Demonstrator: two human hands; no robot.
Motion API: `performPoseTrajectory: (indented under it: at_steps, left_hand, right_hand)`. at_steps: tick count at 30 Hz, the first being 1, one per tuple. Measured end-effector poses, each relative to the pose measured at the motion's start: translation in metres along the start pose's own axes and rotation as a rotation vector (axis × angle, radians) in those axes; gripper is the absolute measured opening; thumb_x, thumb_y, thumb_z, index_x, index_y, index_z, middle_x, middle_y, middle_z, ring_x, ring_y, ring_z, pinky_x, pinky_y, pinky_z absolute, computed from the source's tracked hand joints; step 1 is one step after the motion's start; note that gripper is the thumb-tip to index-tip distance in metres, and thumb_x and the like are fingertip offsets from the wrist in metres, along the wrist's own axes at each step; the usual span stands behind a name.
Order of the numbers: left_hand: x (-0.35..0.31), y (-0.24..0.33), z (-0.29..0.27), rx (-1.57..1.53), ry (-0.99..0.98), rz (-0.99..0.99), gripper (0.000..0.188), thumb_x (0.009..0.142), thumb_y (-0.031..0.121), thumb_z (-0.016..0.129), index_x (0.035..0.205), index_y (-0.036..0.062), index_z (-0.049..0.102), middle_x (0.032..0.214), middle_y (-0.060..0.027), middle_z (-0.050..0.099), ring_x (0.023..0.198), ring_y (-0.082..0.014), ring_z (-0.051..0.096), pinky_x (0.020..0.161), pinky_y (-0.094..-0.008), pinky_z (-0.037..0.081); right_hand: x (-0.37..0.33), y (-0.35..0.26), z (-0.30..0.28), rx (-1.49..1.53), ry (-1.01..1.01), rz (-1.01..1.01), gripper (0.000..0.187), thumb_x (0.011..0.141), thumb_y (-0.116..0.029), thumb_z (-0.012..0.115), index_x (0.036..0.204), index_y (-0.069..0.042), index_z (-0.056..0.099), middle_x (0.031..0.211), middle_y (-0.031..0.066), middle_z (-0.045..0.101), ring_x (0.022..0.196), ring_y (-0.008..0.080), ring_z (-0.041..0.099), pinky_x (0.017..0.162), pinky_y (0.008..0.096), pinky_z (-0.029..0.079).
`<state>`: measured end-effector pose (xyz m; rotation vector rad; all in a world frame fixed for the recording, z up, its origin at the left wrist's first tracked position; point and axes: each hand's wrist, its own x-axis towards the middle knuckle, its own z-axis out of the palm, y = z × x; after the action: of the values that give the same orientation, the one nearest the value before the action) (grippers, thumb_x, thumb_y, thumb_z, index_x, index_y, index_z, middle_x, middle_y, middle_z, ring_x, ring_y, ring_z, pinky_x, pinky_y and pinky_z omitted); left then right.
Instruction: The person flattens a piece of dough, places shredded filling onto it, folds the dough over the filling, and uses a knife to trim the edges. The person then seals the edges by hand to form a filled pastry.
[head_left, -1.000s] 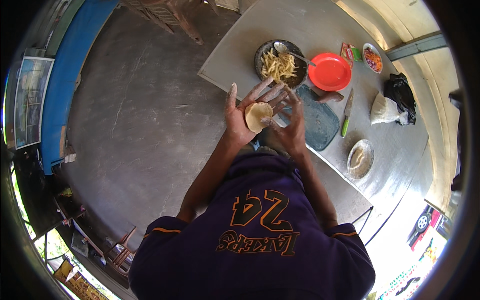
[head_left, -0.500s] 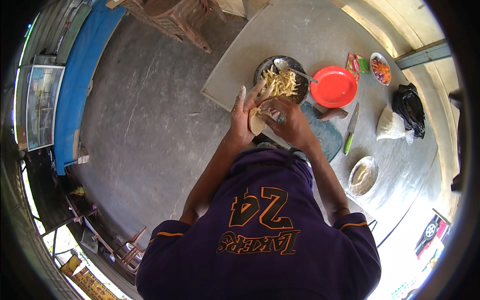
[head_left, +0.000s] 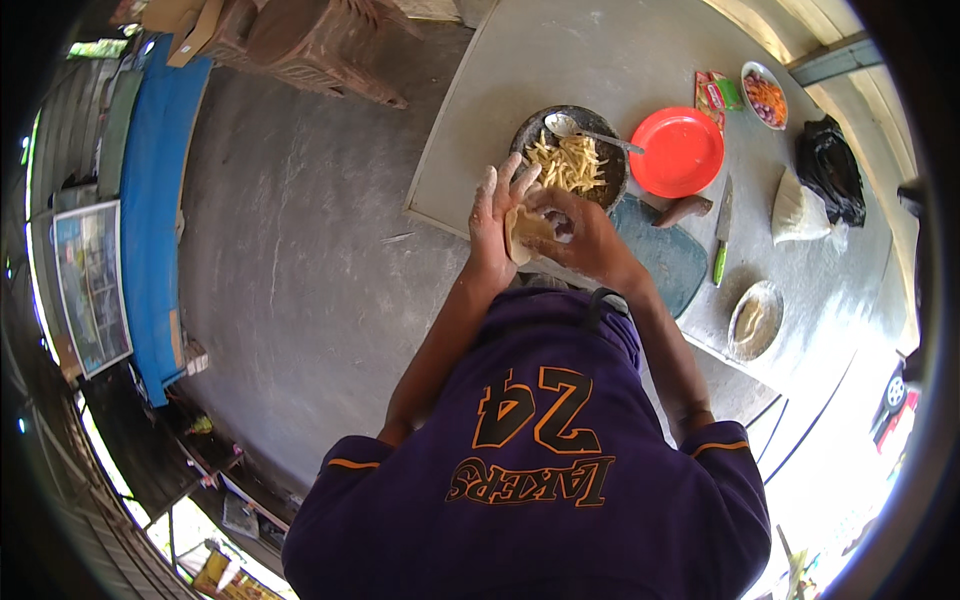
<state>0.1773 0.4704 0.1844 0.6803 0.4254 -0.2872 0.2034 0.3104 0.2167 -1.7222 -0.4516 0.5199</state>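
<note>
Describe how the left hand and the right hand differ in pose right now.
The left hand is opened with fingers extended, while the right hand has its fingers curled. The left hand is on the left side of the pale dough disc; the right hand comes in from its right. Both are at the disc.

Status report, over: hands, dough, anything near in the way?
Left hand open, dough against its palm. Right hand curled at the dough, grip unclear. Dough flat, partly hidden. Nearest thing: dark bowl of pale strips, just beyond hands.
</note>
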Motion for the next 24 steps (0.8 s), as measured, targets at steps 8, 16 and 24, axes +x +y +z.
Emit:
performPoseTrajectory:
  at_steps: [8,16,24]
  left_hand:
    - [0.022,0.050,-0.016,-0.012,-0.239,-0.107,0.075,0.101,0.060,0.029,0.149,0.0028,0.037,0.147,-0.0202,0.048,0.126,-0.0312,0.054,0.108,-0.0451,0.043]
    - [0.029,0.099,-0.038,0.635,-0.412,-0.023,0.039,0.093,0.006,0.069,0.127,-0.0084,0.059,0.114,-0.0118,0.069,0.098,-0.0131,0.066,0.086,-0.0237,0.053]
    - [0.041,0.109,-0.043,1.123,-0.396,0.419,0.023,0.091,0.004,0.069,0.112,-0.0060,0.070,0.086,-0.0123,0.075,0.076,-0.0069,0.067,0.066,-0.0258,0.054]
  right_hand:
    - [0.031,-0.019,0.030,0.039,0.135,0.166,0.030,0.089,-0.012,0.074,0.113,0.001,0.062,0.102,0.0076,0.069,0.094,0.0121,0.065,0.082,0.0292,0.054]
    - [0.039,-0.019,0.049,-0.001,0.512,0.162,0.025,0.090,-0.013,0.071,0.110,0.001,0.066,0.100,0.0101,0.071,0.090,0.0160,0.068,0.081,0.0305,0.054]
    - [0.048,-0.031,0.064,-0.174,0.595,0.208,0.025,0.089,-0.009,0.071,0.111,0.002,0.070,0.098,0.0128,0.075,0.089,0.0151,0.070,0.080,0.0304,0.056]
